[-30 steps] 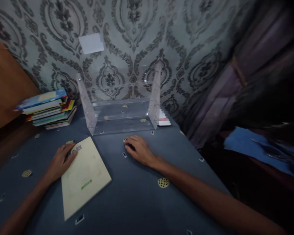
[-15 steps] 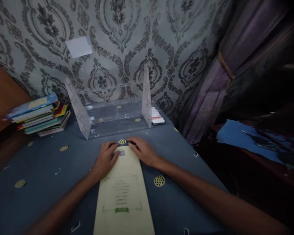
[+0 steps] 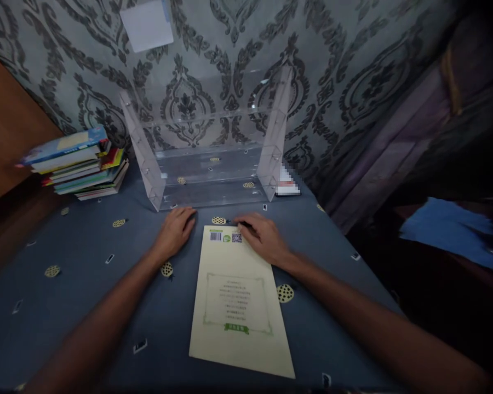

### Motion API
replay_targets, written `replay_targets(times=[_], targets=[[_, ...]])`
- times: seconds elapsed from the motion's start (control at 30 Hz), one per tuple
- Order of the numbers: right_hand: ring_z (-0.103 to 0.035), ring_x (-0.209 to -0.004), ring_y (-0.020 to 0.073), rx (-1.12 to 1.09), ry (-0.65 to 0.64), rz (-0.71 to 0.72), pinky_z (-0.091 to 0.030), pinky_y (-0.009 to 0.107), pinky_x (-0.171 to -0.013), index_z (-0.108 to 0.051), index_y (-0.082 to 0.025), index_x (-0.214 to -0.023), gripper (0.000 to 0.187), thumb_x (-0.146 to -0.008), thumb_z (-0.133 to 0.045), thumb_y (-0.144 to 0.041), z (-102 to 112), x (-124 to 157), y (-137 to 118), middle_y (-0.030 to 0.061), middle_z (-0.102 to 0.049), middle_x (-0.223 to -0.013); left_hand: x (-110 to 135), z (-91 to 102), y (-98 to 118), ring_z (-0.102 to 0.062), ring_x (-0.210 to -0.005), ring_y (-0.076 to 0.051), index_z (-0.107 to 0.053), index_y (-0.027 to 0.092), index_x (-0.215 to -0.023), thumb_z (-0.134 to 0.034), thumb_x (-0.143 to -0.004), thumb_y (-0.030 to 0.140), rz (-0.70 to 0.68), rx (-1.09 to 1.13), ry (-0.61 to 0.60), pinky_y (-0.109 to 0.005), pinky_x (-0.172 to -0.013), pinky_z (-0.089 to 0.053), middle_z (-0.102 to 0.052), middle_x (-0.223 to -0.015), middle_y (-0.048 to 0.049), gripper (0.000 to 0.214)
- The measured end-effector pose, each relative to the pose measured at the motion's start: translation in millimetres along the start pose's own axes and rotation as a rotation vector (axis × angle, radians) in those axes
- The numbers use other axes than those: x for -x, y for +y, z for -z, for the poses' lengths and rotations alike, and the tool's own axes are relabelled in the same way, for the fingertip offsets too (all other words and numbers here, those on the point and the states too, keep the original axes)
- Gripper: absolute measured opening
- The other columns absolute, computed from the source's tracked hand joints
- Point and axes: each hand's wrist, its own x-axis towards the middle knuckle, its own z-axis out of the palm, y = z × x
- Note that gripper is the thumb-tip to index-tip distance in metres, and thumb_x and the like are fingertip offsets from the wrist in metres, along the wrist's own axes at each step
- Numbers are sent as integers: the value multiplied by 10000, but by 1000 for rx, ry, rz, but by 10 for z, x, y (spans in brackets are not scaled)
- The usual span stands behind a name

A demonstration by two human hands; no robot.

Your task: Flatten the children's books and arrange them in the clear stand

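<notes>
A pale yellow booklet [image 3: 238,303] lies flat on the blue patterned tablecloth [image 3: 78,262], its far end towards the wall. My right hand [image 3: 261,236] rests on the booklet's far right corner with fingers curled down on the cover. My left hand [image 3: 176,230] lies palm down on the cloth just left of the booklet, fingers together and stretched forward, holding nothing. A clear acrylic book rack [image 3: 207,158] stands empty just beyond both hands, against the wall.
A stack of colourful books [image 3: 76,167] sits at the far left by a wooden panel [image 3: 4,126]. A small white item [image 3: 286,185] lies right of the rack. Dark curtains [image 3: 414,137] and a blue sheet [image 3: 452,230] lie beyond the table's right edge.
The booklet has slid from the left to the middle and turned lengthwise. My left hand came off it onto the cloth; my right hand now rests on its far corner.
</notes>
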Motion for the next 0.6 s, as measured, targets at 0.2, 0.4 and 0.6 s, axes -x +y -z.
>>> replay_targets(times=[0.2, 0.4, 0.6], targets=[[-719, -855, 212, -140, 92, -156, -548, 311, -705, -722, -192, -1087, 281, -949, -487, -261, 15, -6, 38, 61, -783, -933, 33, 51, 298, -599, -1138, -250, -655, 189, -1172, -408, -1041, 299, -107, 47, 29, -440, -1024, -482, -684, -1179, -100, 301], [-688, -715, 188, -165, 136, -214, -532, 299, -655, -711, -184, -1116, 311, -945, -475, -295, 10, -8, 43, 40, -769, -829, 68, 12, 577, -586, -1022, -256, -632, 202, -1184, -391, -1050, 311, -167, 29, -162, -432, -914, -493, -666, -1090, -95, 296], [-706, -836, 217, -78, 145, -117, -554, 341, -749, -710, -195, -1094, 283, -948, -473, -249, 13, 7, 22, 64, -765, -909, 71, -30, 620, -554, -977, -251, -629, 197, -1143, -403, -1044, 261, -179, -160, -119, -402, -882, -476, -639, -1025, -82, 256]])
